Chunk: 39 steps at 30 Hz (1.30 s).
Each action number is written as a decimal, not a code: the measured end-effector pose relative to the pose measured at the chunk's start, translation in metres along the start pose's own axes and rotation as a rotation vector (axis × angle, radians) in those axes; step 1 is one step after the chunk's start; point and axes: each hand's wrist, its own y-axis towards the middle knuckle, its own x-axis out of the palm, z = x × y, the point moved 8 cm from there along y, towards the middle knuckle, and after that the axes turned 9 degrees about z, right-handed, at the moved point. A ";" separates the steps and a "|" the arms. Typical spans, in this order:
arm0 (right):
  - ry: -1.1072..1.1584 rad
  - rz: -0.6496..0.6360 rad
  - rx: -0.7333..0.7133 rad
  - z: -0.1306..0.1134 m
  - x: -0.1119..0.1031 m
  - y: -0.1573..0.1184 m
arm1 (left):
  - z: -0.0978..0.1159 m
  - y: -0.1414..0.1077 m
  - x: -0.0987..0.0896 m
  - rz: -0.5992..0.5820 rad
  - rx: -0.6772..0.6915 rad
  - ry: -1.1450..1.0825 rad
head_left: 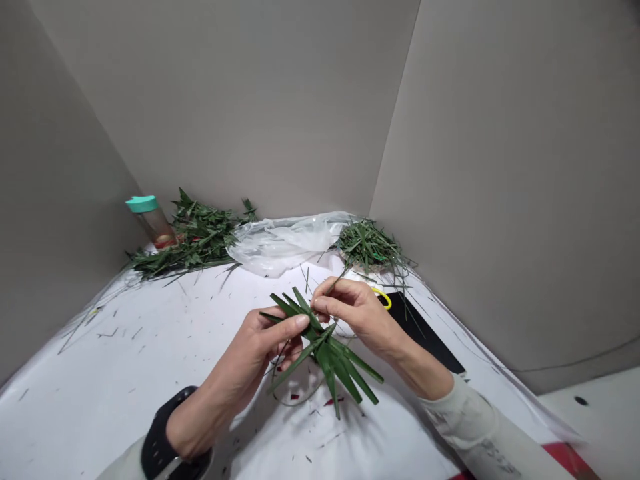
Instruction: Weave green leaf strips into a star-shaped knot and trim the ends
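A bundle of cut green leaf strips (pixel 340 363) fans out in the middle of the view, above the white table cover. My left hand (pixel 273 340) grips it from the left, thumb pressed on top of the leaves. On the other side, my right hand (pixel 353 310) is pinched at the upper edge of the bundle, thumb and forefinger together. A thin dark strand rises from those fingers; whether they hold the strand or a leaf edge is hard to make out. Below the leaves, a thin loop hangs near small dark red bits.
At the back left, a bottle with a turquoise lid (pixel 145 205) stands by piled green leaves (pixel 205 230). A clear plastic bag (pixel 287 243) lies at back centre. Shredded green strips (pixel 370 245) heap at back right, near a yellow handle (pixel 384 298) and a black mat (pixel 425 333). Grey partitions enclose the table.
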 end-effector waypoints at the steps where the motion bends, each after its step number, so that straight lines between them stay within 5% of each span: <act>1: -0.007 0.005 0.001 0.001 -0.001 0.000 | -0.003 0.002 0.000 0.004 -0.010 0.004; 15: 0.031 0.066 0.047 0.018 -0.012 0.000 | -0.020 0.012 -0.017 0.046 -0.022 0.094; 28: -0.075 0.015 0.134 0.018 -0.018 -0.018 | -0.008 0.012 -0.034 0.267 0.051 0.084; 39: -0.108 0.128 0.073 0.021 -0.022 -0.018 | -0.016 0.009 -0.019 0.079 -0.049 0.028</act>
